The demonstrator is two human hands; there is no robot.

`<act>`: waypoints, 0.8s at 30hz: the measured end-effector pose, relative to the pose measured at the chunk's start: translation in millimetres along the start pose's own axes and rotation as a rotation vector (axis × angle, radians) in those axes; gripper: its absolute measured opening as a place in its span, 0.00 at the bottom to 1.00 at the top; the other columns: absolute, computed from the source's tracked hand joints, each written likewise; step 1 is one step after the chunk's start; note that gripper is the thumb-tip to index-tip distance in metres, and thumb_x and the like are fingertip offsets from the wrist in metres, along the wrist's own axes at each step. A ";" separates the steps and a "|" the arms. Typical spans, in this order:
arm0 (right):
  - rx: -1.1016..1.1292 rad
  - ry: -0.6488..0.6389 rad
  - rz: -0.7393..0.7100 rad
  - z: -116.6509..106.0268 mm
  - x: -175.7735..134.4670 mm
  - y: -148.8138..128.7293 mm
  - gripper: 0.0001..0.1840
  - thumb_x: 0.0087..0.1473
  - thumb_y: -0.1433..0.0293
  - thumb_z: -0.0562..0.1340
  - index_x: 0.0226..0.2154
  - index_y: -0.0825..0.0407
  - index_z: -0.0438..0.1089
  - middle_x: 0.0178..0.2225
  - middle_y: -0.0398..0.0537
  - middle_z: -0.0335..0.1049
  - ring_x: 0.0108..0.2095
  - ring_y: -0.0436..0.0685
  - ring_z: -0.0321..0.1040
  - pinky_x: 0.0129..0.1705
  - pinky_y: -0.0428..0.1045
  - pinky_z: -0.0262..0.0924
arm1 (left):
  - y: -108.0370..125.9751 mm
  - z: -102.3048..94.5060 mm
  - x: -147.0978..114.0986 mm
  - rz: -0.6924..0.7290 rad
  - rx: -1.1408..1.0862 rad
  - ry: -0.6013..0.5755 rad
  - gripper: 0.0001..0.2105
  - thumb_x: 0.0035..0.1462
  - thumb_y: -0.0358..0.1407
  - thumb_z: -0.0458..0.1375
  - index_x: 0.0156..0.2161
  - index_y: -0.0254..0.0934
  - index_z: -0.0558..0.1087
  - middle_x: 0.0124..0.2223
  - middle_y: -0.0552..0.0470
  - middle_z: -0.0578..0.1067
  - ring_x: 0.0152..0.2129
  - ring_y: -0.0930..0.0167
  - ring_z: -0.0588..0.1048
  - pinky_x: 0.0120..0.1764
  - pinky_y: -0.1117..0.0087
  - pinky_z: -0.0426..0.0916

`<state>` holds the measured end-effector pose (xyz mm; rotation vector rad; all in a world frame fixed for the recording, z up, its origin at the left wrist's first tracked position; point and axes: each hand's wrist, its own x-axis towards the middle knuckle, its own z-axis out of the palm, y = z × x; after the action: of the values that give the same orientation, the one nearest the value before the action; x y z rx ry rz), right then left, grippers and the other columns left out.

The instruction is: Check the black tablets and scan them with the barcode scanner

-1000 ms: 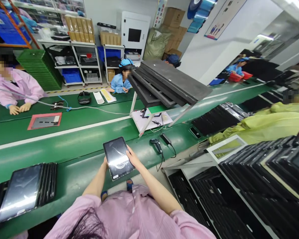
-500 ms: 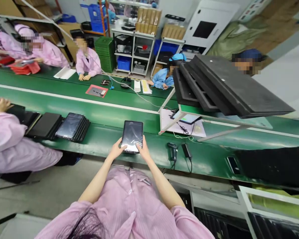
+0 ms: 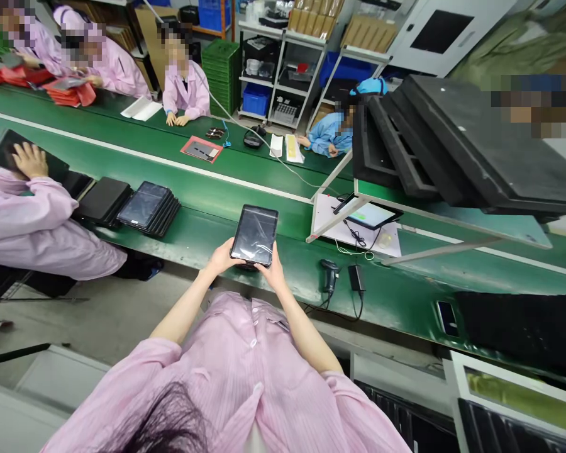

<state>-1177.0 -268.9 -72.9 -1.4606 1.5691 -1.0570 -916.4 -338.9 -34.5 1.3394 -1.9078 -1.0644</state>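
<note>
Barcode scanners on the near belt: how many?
1. The barcode scanner lies right of the held tablet, beside a black adapter. Others may be hidden.

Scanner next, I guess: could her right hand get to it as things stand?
Probably, but not freely: the right hand grips the tablet together with the left hand. The scanner lies uncovered on the belt beside it.

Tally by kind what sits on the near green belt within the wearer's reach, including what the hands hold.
Tablet held in left hand and right hand: 1
Stack of tablets: 1
Handheld scanner: 1
Power adapter: 1
Total: 4
</note>
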 end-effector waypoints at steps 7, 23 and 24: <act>0.016 -0.032 -0.024 -6.1 4.2 8.2 0.69 0.59 0.47 0.75 0.86 0.49 0.39 0.85 0.61 0.48 0.83 0.71 0.50 0.84 0.68 0.48 | -17.1 -4.0 1.6 -0.086 -0.070 -0.007 0.49 0.49 0.41 0.82 0.76 0.42 0.73 0.73 0.47 0.79 0.68 0.52 0.79 0.68 0.59 0.76; -0.034 0.090 -0.041 7.1 13.6 16.4 0.60 0.66 0.47 0.70 0.86 0.51 0.44 0.84 0.63 0.52 0.82 0.71 0.53 0.83 0.68 0.51 | -11.8 -6.4 16.5 -0.194 0.006 0.056 0.44 0.51 0.41 0.82 0.73 0.40 0.78 0.67 0.47 0.85 0.56 0.56 0.86 0.64 0.61 0.79; -0.034 0.099 -0.036 8.2 14.0 16.5 0.60 0.66 0.48 0.70 0.85 0.51 0.44 0.83 0.63 0.53 0.82 0.71 0.54 0.83 0.69 0.52 | -11.5 -6.2 17.9 -0.192 0.008 0.059 0.44 0.50 0.41 0.82 0.73 0.39 0.79 0.67 0.46 0.85 0.57 0.56 0.85 0.66 0.60 0.78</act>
<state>-1177.1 -283.3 -91.0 -1.4845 1.6428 -1.1442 -911.9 -359.6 -40.9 1.5663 -1.7694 -1.0968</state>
